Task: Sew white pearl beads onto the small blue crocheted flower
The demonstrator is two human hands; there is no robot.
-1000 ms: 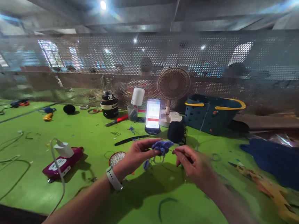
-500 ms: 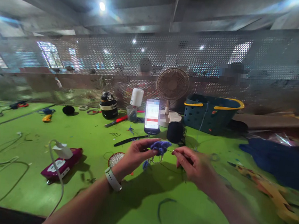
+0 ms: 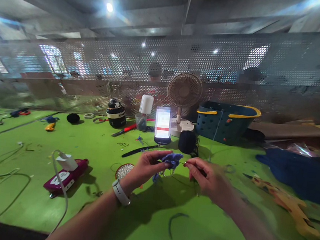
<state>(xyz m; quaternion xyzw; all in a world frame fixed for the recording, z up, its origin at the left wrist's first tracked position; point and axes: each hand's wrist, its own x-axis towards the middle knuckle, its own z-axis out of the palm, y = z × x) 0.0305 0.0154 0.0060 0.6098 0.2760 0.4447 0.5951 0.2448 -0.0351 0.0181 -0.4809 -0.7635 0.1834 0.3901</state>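
My left hand (image 3: 152, 166) is closed, pinching a small purple crocheted piece (image 3: 172, 159) between thumb and fingers. My right hand (image 3: 204, 174) is closed around a thin dark shaft that looks like a crochet hook (image 3: 182, 162). Its tip meets the right side of the crochet, and most of its length is hidden by my fingers. Below the piece hang a loose strand and a smaller purple bit (image 3: 155, 177). A round dish of white beads (image 3: 124, 170) sits just left of my left hand, partly covered by the wrist.
Behind my hands stand a lit phone (image 3: 163, 124), a black yarn ball (image 3: 187, 142), a fan (image 3: 184, 92) and a dark green basket (image 3: 224, 123). A purple power strip (image 3: 67, 177) with a white cable lies left. Blue cloth (image 3: 298, 175) and a yellow patterned tool (image 3: 287, 202) lie right.
The purple piece has turned slightly in my left fingers and shifted a touch to the right. Both hands otherwise keep nearly the same place and grip.
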